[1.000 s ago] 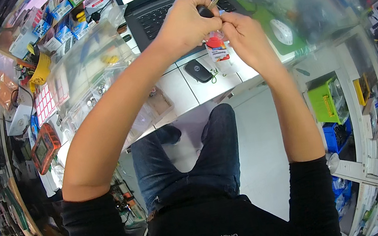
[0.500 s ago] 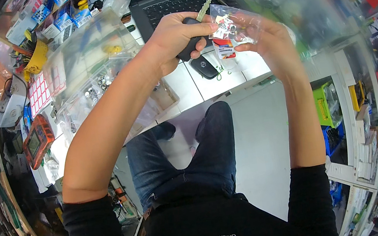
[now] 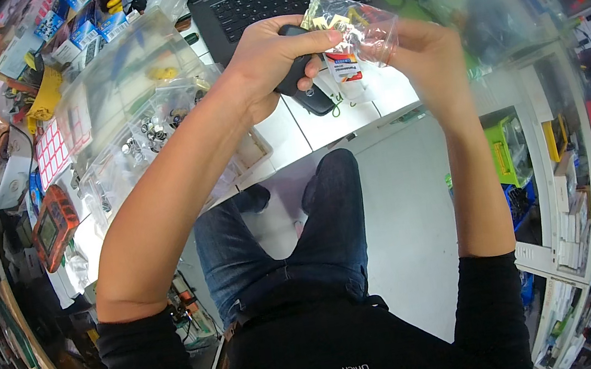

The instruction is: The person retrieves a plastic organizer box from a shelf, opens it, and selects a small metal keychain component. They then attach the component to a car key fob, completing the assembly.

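Note:
In my left hand [image 3: 270, 56] is a black car key [image 3: 290, 79], its fob wrapped by my fingers. My left thumb presses at the edge of a small clear plastic bag [image 3: 371, 26], which covers much of the key's blade. Small printed pieces show through the film. My right hand [image 3: 427, 49] is closed on the bag's other side, its fingertips partly hidden behind the film. Just below the hands, a second black key fob [image 3: 319, 103] lies on the white tiled bench. A small battery package [image 3: 345, 68] shows beneath the bag, partly covered.
An open laptop [image 3: 233, 12] stands behind my hands. Left of them are a clear parts case [image 3: 115, 81] and an orange handheld device [image 3: 56, 226]. A yellow cup of tools [image 3: 45, 99] is at the far left. Green and blue bins [image 3: 506, 151] sit in the right-hand cabinet.
The plastic bag has shifted left and now overlaps the key's blade, which stood out bare before. My left hand keeps its grip on the fob. The whole view has shifted slightly.

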Demonstrator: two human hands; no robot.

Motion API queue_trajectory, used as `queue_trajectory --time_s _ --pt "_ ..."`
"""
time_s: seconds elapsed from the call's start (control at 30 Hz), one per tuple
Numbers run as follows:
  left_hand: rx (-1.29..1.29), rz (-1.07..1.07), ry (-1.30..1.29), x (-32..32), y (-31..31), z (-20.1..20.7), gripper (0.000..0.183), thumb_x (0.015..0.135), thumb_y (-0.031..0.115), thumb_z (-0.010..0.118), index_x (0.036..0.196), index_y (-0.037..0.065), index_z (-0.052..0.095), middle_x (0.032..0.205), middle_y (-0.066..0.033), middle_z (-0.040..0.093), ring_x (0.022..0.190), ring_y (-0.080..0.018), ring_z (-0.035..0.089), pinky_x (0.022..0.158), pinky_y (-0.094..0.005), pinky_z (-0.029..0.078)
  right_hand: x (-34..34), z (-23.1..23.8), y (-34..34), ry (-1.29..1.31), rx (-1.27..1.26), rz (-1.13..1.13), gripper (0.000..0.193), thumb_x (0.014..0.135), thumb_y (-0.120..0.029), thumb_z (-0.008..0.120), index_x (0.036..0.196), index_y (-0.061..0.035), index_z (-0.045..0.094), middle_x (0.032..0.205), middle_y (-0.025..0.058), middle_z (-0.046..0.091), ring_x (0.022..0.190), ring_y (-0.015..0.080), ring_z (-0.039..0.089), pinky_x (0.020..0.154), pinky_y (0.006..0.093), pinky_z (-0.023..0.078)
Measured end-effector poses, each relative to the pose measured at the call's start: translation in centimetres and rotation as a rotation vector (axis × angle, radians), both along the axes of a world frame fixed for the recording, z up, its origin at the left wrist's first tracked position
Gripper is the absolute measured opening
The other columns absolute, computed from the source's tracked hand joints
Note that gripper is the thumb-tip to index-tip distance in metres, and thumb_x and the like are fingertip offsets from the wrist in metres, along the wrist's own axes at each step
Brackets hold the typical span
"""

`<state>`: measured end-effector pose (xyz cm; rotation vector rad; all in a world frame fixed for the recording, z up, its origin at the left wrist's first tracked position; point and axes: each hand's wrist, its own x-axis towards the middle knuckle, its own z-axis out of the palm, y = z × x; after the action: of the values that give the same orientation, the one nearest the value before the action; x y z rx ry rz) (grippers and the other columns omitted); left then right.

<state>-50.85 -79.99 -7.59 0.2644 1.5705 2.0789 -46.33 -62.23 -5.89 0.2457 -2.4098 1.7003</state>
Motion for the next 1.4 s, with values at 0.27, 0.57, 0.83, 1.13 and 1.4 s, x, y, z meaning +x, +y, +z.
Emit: queue_trajectory --time_s 0.27,0.57,0.83,1.13,1.4 --pt "0.051 0.072 -0.065 0.4 -1.1 -0.4 0.028 0.075 0.02 0.07 0.09 0.002 0.055 0.055 -0.0001 0.048 0.043 -0.0038 0.041 0.037 -0.0169 0.032 -0.8 -0.2 -0.9 0.044 -0.099 0.02 0.015 0.076 -0.009 0.065 0.084 0.0036 0.064 0.075 0.0092 0.064 0.067 0.0101 0.06 0.063 0.0201 0.047" --pt "-0.198 0.345 0.17 0.4 -12.8 -0.7 0.027 0.076 0.027 0.069 0.09 0.005 0.062 0.059 0.0023 0.048 0.047 -0.0033 0.041 0.04 -0.0171 0.03 -2.3 1.5 -7.1 -0.016 0.048 0.231 0.013 0.077 -0.01 0.062 0.08 0.0023 0.061 0.074 0.0071 0.062 0.071 0.0105 0.06 0.067 0.0201 0.046" --pt "-0.322 0.322 0.188 0.0 -19.7 -2.1 0.03 0.074 0.02 0.069 0.096 0.002 0.061 0.062 -0.0009 0.055 0.047 -0.0068 0.046 0.04 -0.0192 0.034 -5.7 0.7 -14.9 -0.175 0.375 0.456 0.014 0.076 -0.016 0.056 0.077 -0.0029 0.059 0.076 0.0034 0.062 0.073 0.0089 0.059 0.064 0.0207 0.043" --pt "-0.75 0.541 0.619 -1.6 -16.3 -7.2 0.019 0.067 0.013 0.067 0.085 0.007 0.066 0.069 -0.0086 0.061 0.065 -0.0228 0.058 0.062 -0.0324 0.045 -6.5 -0.8 -15.4 -0.265 0.304 0.552 0.015 0.071 -0.013 0.06 0.068 0.0011 0.057 0.065 0.0044 0.059 0.06 0.0075 0.054 0.057 0.0197 0.044" --pt "-0.733 0.396 0.46 2.2 -16.9 -5.8 0.024 0.072 0.015 0.067 0.09 -0.001 0.063 0.06 -0.0069 0.057 0.05 -0.0103 0.052 0.045 -0.0263 0.04 -7.1 -2.0 -18.1 -0.188 0.428 0.485 0.022 0.066 -0.016 0.061 0.071 0.0052 0.061 0.063 0.011 0.063 0.058 0.0147 0.062 0.056 0.0244 0.05"
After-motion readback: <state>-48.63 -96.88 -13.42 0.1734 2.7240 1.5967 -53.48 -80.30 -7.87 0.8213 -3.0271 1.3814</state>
